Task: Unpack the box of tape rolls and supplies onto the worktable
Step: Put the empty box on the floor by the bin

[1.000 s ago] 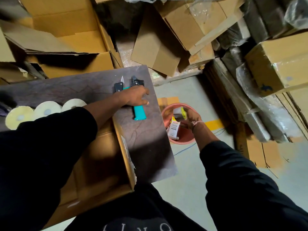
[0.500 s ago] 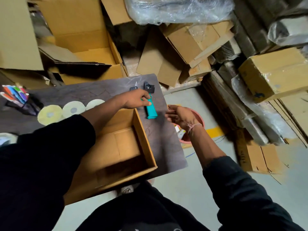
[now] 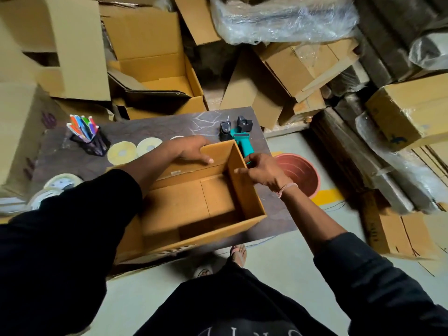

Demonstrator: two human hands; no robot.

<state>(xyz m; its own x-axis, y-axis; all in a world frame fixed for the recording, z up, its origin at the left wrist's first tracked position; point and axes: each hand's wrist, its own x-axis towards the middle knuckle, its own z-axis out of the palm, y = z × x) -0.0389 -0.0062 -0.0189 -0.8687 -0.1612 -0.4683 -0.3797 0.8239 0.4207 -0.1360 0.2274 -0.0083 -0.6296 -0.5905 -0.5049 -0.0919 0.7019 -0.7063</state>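
Observation:
An open cardboard box stands on the dark worktable, and its inside looks bare. My left hand grips the box's far wall. My right hand holds the right wall near the far corner. A teal tape dispenser lies on the table just beyond the box. Yellowish tape rolls lie flat in a row behind my left arm, and clear tape rolls sit near the table's left edge.
A black cup of coloured pens stands at the table's back left. A red bucket sits on the floor right of the table. Stacked cardboard boxes and plastic-wrapped bundles crowd the back and right.
My left hand left the tape dispenser and took the box's far wall. My right hand came up from the red bucket and grasped the box's right wall.

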